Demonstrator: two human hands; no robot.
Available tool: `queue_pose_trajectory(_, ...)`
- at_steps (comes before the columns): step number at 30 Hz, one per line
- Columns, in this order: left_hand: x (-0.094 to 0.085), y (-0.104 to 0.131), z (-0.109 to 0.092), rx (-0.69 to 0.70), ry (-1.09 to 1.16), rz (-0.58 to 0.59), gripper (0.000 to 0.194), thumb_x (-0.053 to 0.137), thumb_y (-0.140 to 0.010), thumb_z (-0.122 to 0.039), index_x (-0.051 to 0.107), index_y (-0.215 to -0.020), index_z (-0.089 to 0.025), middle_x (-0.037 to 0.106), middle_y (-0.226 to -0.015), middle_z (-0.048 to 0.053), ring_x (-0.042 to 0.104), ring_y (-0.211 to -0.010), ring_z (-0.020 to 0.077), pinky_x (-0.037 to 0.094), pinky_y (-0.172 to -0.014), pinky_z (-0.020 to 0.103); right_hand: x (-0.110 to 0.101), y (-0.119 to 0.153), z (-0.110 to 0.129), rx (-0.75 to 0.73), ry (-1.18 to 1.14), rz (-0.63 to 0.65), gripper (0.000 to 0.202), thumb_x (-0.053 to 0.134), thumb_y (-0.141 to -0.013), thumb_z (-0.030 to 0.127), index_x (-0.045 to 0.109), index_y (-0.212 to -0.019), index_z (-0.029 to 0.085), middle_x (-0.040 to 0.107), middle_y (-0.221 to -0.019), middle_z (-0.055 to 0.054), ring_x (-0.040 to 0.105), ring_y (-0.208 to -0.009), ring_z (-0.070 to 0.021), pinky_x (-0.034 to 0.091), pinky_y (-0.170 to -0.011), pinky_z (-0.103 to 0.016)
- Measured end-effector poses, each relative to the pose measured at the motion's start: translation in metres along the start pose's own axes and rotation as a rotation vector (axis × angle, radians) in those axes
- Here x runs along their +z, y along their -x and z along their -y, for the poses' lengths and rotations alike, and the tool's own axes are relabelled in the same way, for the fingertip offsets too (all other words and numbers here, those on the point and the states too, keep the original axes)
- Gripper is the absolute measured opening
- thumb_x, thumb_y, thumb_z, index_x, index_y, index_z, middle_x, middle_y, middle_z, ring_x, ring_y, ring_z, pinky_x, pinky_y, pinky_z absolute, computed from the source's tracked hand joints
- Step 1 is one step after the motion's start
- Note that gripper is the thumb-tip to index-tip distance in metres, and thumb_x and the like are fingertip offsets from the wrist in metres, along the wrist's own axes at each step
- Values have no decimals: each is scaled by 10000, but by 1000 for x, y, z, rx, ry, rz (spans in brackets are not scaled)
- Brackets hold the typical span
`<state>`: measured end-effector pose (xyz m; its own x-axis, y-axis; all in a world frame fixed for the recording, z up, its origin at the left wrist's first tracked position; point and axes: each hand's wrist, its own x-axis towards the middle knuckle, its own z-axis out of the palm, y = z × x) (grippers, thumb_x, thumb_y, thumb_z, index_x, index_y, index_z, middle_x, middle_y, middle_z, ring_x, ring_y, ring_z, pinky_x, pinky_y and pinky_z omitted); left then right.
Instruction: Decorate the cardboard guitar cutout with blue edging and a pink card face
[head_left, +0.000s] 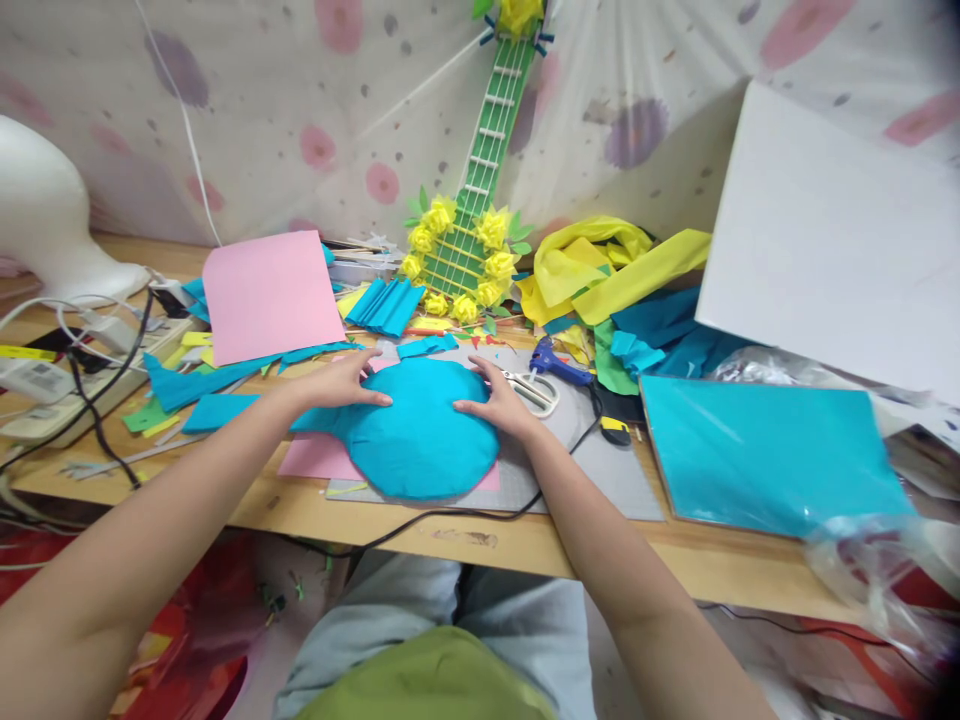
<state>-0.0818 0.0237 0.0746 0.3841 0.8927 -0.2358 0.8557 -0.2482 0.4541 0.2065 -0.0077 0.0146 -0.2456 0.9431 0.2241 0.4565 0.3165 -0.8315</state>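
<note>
A round, blue paper-covered piece (pixel 427 430) with a narrow neck reaching left lies on a pink sheet (pixel 319 458) over the grey cutting mat (pixel 615 480). My left hand (pixel 349 385) grips its upper left edge, thumb on the top face and fingers at the rim. On the opposite side, my right hand (pixel 496 400) holds the upper right edge the same way. The fingertips are partly hidden behind the rim. Scissors (pixel 541 395) and a blue glue gun (pixel 559 362) lie just beyond my right hand.
A green paper guitar (pixel 484 170) with yellow flowers leans at the back. Yellow crepe paper (pixel 592 265), blue scraps and a blue pack (pixel 772 450) crowd the right. A power strip (pixel 97 385) and a white foam head (pixel 52 210) stand left. A black cord (pixel 450 513) crosses the front.
</note>
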Motion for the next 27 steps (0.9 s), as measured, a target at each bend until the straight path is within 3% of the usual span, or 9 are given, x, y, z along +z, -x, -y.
queue_pose_trajectory(8, -30, 6, -24, 38, -25, -26, 1072, 697, -481, -593, 260, -1395, -242, 430, -1361, 109, 463, -1181, 307, 420, -900, 331, 3, -4, 8, 235, -373, -40, 544, 605, -692, 560, 502, -1150, 286, 561, -1186, -20, 512, -1097, -223, 427, -929, -386)
queue_pose_trajectory(11, -43, 4, -37, 65, -40, -141, 1006, 701, -504, -562, 307, -1368, -230, 516, -1264, 94, 505, -1127, 287, 429, -891, 341, 2, -4, 9, 321, -580, -56, 555, 657, -635, 550, 514, -1087, 263, 630, -1015, -18, 582, -957, -223, 487, -832, -381)
queue_pose_trajectory(13, -48, 5, -43, 142, -49, -364, 783, 644, -615, -535, 410, -1290, -215, 537, -1214, 81, 514, -1103, 261, 429, -896, 346, -3, -4, 8, 330, -671, -150, 541, 674, -612, 543, 524, -1041, 249, 630, -1009, -25, 584, -951, -227, 491, -828, -383)
queue_pose_trajectory(17, -46, 11, -39, 249, -49, -1024, 283, 476, -808, -352, 541, -1050, -222, 528, -1134, 80, 501, -1075, 210, 427, -900, 341, -16, -6, 0, 292, -766, -372, 523, 664, -621, 539, 513, -1017, 234, 610, -1072, -40, 563, -1013, -225, 468, -882, -394)
queue_pose_trajectory(19, -39, 13, -32, 261, -59, -1193, 204, 462, -806, -284, 543, -983, -223, 531, -1077, 91, 501, -1050, 207, 431, -886, 341, -21, -8, -5, 278, -793, -466, 546, 636, -642, 559, 494, -1053, 229, 598, -1104, -53, 552, -1044, -226, 460, -896, -411)
queue_pose_trajectory(20, -34, 13, -28, 269, -77, -1177, 191, 461, -798, -268, 544, -964, -221, 540, -1043, 92, 507, -1033, 208, 432, -879, 341, -23, -9, -8, 269, -809, -505, 562, 623, -651, 571, 485, -1076, 229, 590, -1125, -60, 546, -1057, -230, 460, -896, -423)
queue_pose_trajectory(22, -22, 10, -23, 280, -128, -986, 193, 443, -786, -267, 558, -932, -214, 565, -967, 82, 536, -963, 209, 437, -856, 341, -26, -11, -14, 247, -865, -559, 606, 608, -654, 595, 471, -1119, 232, 565, -1181, -72, 539, -1078, -240, 464, -888, -447)
queue_pose_trajectory(25, -3, -5, -21, 282, -233, -409, 312, 450, -773, -352, 576, -1024, -216, 597, -1005, 74, 559, -944, 221, 428, -845, 335, -28, -13, -21, 227, -960, -587, 676, 600, -637, 637, 465, -1159, 230, 523, -1259, -87, 532, -1100, -252, 467, -887, -466)
queue_pose_trajectory(27, 7, -19, -21, 258, -274, -175, 441, 485, -742, -443, 556, -1107, -205, 584, -1098, 96, 553, -989, 244, 412, -866, 343, -28, -13, -26, 217, -979, -587, 698, 582, -641, 656, 463, -1177, 224, 500, -1291, -96, 527, -1113, -254, 459, -902, -469)
